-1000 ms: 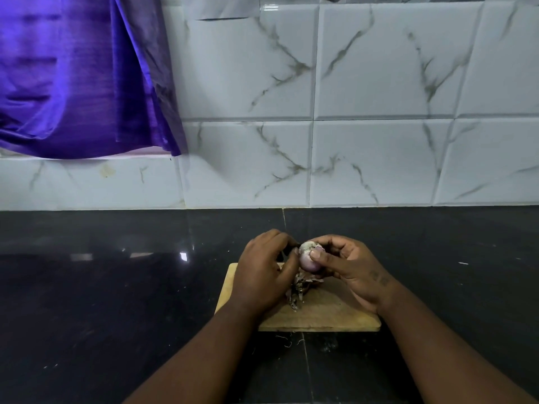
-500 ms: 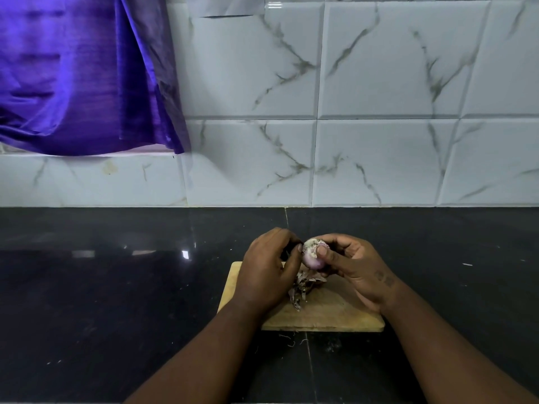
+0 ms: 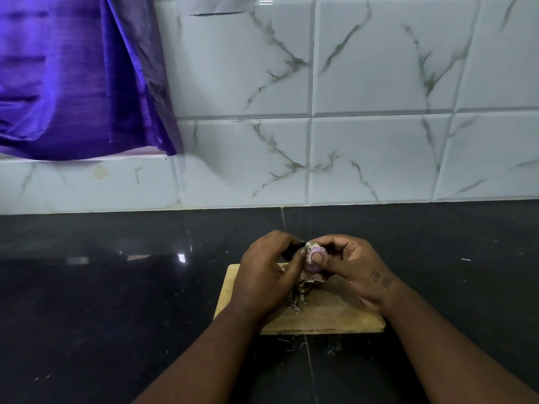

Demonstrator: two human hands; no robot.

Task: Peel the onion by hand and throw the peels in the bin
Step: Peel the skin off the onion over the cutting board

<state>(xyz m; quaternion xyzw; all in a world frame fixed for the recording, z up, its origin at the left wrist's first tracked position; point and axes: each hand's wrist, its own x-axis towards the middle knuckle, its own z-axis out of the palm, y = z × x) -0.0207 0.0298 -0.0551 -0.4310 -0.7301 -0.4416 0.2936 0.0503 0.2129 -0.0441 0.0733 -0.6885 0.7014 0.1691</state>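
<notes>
purple-pink flesh already showed on the onion (image 3: 313,258), which you held just above the wooden board (image 3: 335,319) between both hands. your right hand (image 3: 358,266) gripped it, thumb across the bare patch; your left hand (image 3: 265,275) curled against it, thumb pinching dry skin near the top. you'd have done best to catch that skin's edge and strip it down toward the loose peels (image 3: 300,293) below, turning the bulb. no bin was in view.

Room is being left on the bench (image 3: 116,301) around the cutting board (image 3: 335,319); its middle is being crowded by peels (image 3: 297,298).
</notes>
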